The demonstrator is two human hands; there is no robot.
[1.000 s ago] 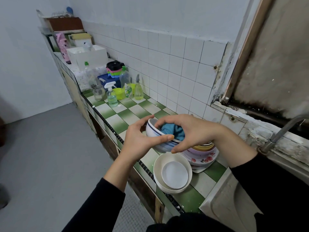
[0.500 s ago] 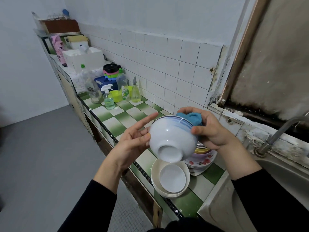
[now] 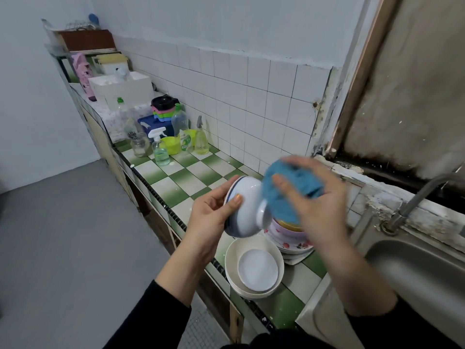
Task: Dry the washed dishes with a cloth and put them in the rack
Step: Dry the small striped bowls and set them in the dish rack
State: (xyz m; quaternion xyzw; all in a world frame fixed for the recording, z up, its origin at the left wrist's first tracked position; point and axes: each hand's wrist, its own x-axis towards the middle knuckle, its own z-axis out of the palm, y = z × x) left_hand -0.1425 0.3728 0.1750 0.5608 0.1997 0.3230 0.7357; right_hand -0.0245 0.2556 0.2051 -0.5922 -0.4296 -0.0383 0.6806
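Blue cloth (image 3: pixel 276 207) under right fingers (image 3: pixel 305 163), against bowl (image 3: pixel 244 210)

I have both arms raised ahead of me, hands close together. My left forearm (image 3: pixel 183 268) comes up from the lower left, bare from the wrist down to a black left sleeve (image 3: pixel 151 318). My left hand (image 3: pixel 211 215) grips the bowl (image 3: pixel 246 197) on its side, thumb pressed flat on the outer wall and the other fingers hidden behind the rim. My right forearm (image 3: pixel 352 268) enters from the lower right, its black right sleeve (image 3: pixel 402 328) near the frame's edge. My right hand (image 3: pixel 319 205) looks blurred. Its back faces the camera and it holds the cloth (image 3: pixel 279 207) bunched against the bowl's underside, thumb lying across the cloth, fingers curled over its far side.
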